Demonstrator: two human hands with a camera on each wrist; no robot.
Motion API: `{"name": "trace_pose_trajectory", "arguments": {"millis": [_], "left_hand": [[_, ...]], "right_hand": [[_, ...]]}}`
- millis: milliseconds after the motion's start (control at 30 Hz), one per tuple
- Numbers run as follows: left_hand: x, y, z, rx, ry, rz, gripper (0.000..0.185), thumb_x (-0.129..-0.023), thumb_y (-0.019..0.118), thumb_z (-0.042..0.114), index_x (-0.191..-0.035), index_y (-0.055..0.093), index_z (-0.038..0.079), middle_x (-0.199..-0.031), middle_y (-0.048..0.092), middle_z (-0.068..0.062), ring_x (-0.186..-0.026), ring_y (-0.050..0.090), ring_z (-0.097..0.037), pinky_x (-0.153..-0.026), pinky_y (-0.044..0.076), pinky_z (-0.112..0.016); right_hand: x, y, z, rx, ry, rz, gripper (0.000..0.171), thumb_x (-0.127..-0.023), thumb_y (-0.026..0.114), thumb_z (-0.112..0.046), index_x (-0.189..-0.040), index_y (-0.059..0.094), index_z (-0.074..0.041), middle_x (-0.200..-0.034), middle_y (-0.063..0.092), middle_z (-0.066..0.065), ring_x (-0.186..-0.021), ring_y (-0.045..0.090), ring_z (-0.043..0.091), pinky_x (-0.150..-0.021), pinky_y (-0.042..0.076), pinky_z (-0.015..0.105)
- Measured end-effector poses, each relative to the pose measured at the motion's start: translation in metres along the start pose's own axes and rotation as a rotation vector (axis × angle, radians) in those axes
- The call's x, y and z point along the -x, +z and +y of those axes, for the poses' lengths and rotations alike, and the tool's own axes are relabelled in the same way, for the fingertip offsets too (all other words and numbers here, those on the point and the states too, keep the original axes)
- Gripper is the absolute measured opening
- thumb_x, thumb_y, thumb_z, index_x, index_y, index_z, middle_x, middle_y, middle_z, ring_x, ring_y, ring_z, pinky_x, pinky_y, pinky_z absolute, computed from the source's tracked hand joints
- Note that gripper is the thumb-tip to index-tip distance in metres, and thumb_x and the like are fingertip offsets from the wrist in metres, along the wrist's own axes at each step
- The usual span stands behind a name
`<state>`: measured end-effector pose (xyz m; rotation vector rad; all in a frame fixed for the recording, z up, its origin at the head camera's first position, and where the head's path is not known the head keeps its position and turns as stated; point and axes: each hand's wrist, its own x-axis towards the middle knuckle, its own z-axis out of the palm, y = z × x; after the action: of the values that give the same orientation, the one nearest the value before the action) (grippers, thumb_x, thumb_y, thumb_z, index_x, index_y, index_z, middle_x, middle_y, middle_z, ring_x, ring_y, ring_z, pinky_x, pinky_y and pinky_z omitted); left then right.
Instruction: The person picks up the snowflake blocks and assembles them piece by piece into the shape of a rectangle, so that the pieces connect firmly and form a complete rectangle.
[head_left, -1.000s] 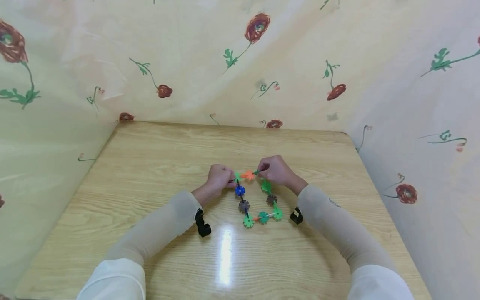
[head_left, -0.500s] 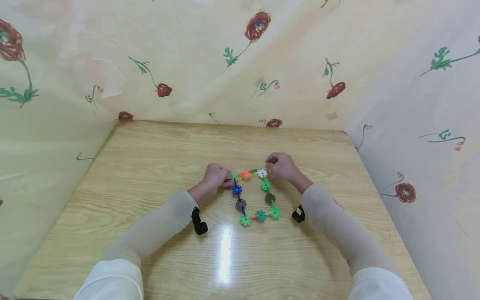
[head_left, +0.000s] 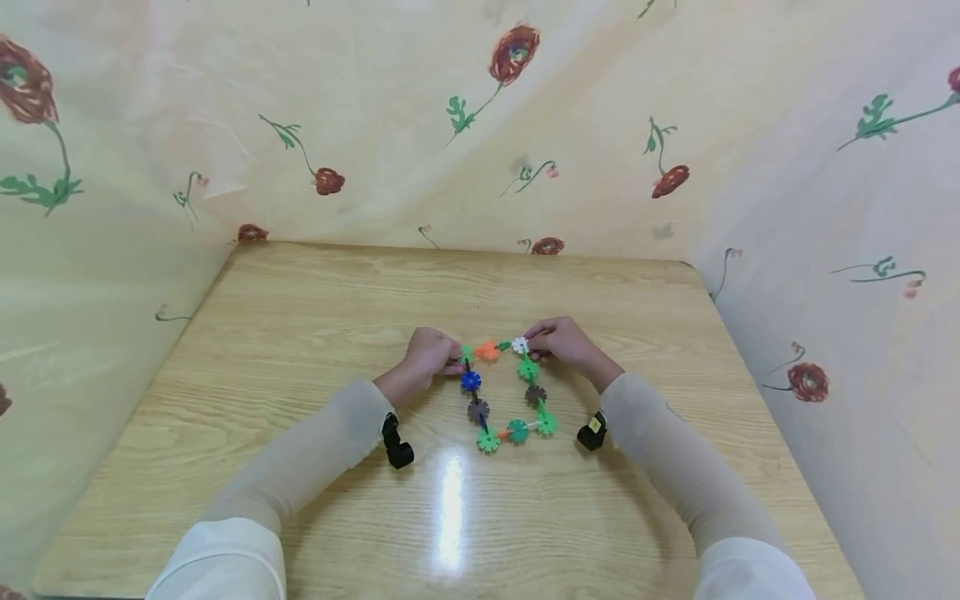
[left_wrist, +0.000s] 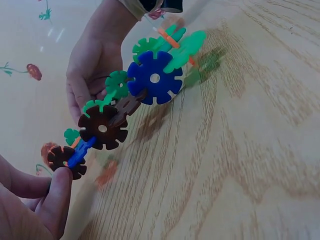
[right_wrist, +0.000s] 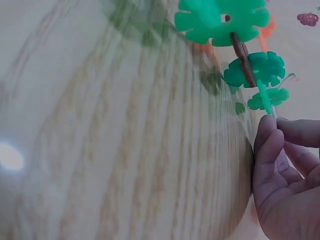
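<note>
Notched plastic snowflake discs are joined into a four-sided loop in the head view. My left hand pinches the loop's far left corner; the left wrist view shows thumb and finger on a brown disc. At the far right corner, my right hand pinches a white disc by its edge. An orange disc and a dark green disc span the far side between the hands. Down the left side run a blue disc and a dark disc. A light green disc forms the near left corner.
The loop is on or close over a wood-grain table. Flower-patterned cloth rises behind the table and along both sides. A black wrist camera sits on the left wrist, another black camera on the right.
My right hand moved off the far right corner to the right, showing the white disc, then came back and pinched that disc. The loop shifted slightly left. My left hand kept its grip.
</note>
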<state>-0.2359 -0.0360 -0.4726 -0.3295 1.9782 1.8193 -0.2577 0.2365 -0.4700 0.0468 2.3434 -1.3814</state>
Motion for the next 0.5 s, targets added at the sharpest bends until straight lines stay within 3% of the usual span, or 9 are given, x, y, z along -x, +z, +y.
{"name": "trace_pose_trajectory", "arguments": {"millis": [500], "left_hand": [[0.002,0.003,0.002,0.001,0.005,-0.009,0.022,-0.096,0.06,-0.002,-0.113,0.072,-0.008,-0.091,0.07,-0.012,-0.064,0.069,-0.013,-0.065,0.064,-0.024]], "right_hand": [[0.0,0.011,0.0,-0.076,-0.001,0.041,0.024,-0.1,0.067,-0.012,-0.118,0.071,0.003,-0.089,0.075,0.006,-0.075,0.071,0.012,-0.067,0.062,0.024]]}}
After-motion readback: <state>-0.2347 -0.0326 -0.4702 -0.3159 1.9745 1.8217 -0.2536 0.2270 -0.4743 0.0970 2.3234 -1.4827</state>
